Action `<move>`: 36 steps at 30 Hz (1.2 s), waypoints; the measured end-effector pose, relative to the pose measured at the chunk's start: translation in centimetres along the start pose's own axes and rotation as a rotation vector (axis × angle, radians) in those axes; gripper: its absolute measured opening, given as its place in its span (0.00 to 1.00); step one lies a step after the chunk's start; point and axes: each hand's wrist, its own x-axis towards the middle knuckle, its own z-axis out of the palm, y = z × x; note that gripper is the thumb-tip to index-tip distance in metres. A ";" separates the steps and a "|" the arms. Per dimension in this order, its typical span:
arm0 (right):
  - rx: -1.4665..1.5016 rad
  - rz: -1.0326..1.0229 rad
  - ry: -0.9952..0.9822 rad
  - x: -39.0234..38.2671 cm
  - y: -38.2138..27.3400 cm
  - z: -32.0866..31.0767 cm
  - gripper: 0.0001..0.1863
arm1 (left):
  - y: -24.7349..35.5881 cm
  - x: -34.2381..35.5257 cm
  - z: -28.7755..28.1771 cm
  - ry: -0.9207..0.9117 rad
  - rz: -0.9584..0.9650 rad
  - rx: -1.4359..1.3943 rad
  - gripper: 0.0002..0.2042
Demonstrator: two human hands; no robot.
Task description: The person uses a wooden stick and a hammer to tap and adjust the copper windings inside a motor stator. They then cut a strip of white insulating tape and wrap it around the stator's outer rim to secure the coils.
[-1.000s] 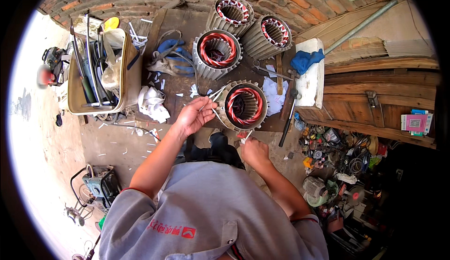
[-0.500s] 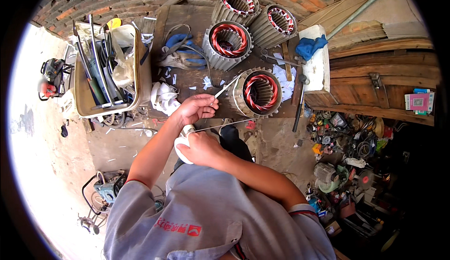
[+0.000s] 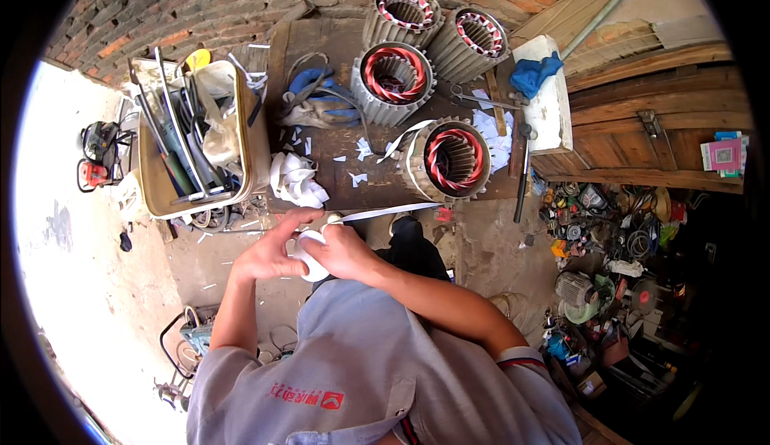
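Low in front of me, my right hand (image 3: 343, 252) grips a white roll of tape (image 3: 313, 270). Beside it my left hand (image 3: 275, 248) has thumb and fingers apart in a curve, close at the roll's left side; whether it touches cannot be told. A white strip (image 3: 393, 211) stretches from the roll to the nearest finned motor stator (image 3: 449, 158), which has red and white coil ends and a loose white strip (image 3: 405, 138) at its left. Three more stators (image 3: 393, 80) stand behind it on the dark wooden bench (image 3: 361, 182), among scattered white scraps.
A cream tub (image 3: 258, 180) of long tools is at left, crumpled white material (image 3: 293, 176) beside it. At right lie scissors (image 3: 465, 98), a hammer (image 3: 523, 180) and a white box (image 3: 555, 108) with blue cloth. A wooden door (image 3: 618, 152) and piled parts (image 3: 609, 252) are further right.
My left hand has let go of the strip at the stator and moved down-left to the roll. My right hand moved left from below the stator to hold the roll low, drawing the strip out straight.
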 end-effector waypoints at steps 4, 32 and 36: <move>0.038 0.099 -0.046 0.6 -0.2 -0.3 0.18 | 3.5 -0.4 4.7 0.216 -0.131 0.578 0.44; 0.391 -0.038 1.083 7.6 13.9 -38.2 0.06 | 9.5 2.5 17.3 0.578 -0.355 -0.992 0.22; -0.155 -0.395 1.079 7.2 11.0 -35.2 0.03 | 9.5 2.8 18.7 0.665 -0.382 -0.920 0.24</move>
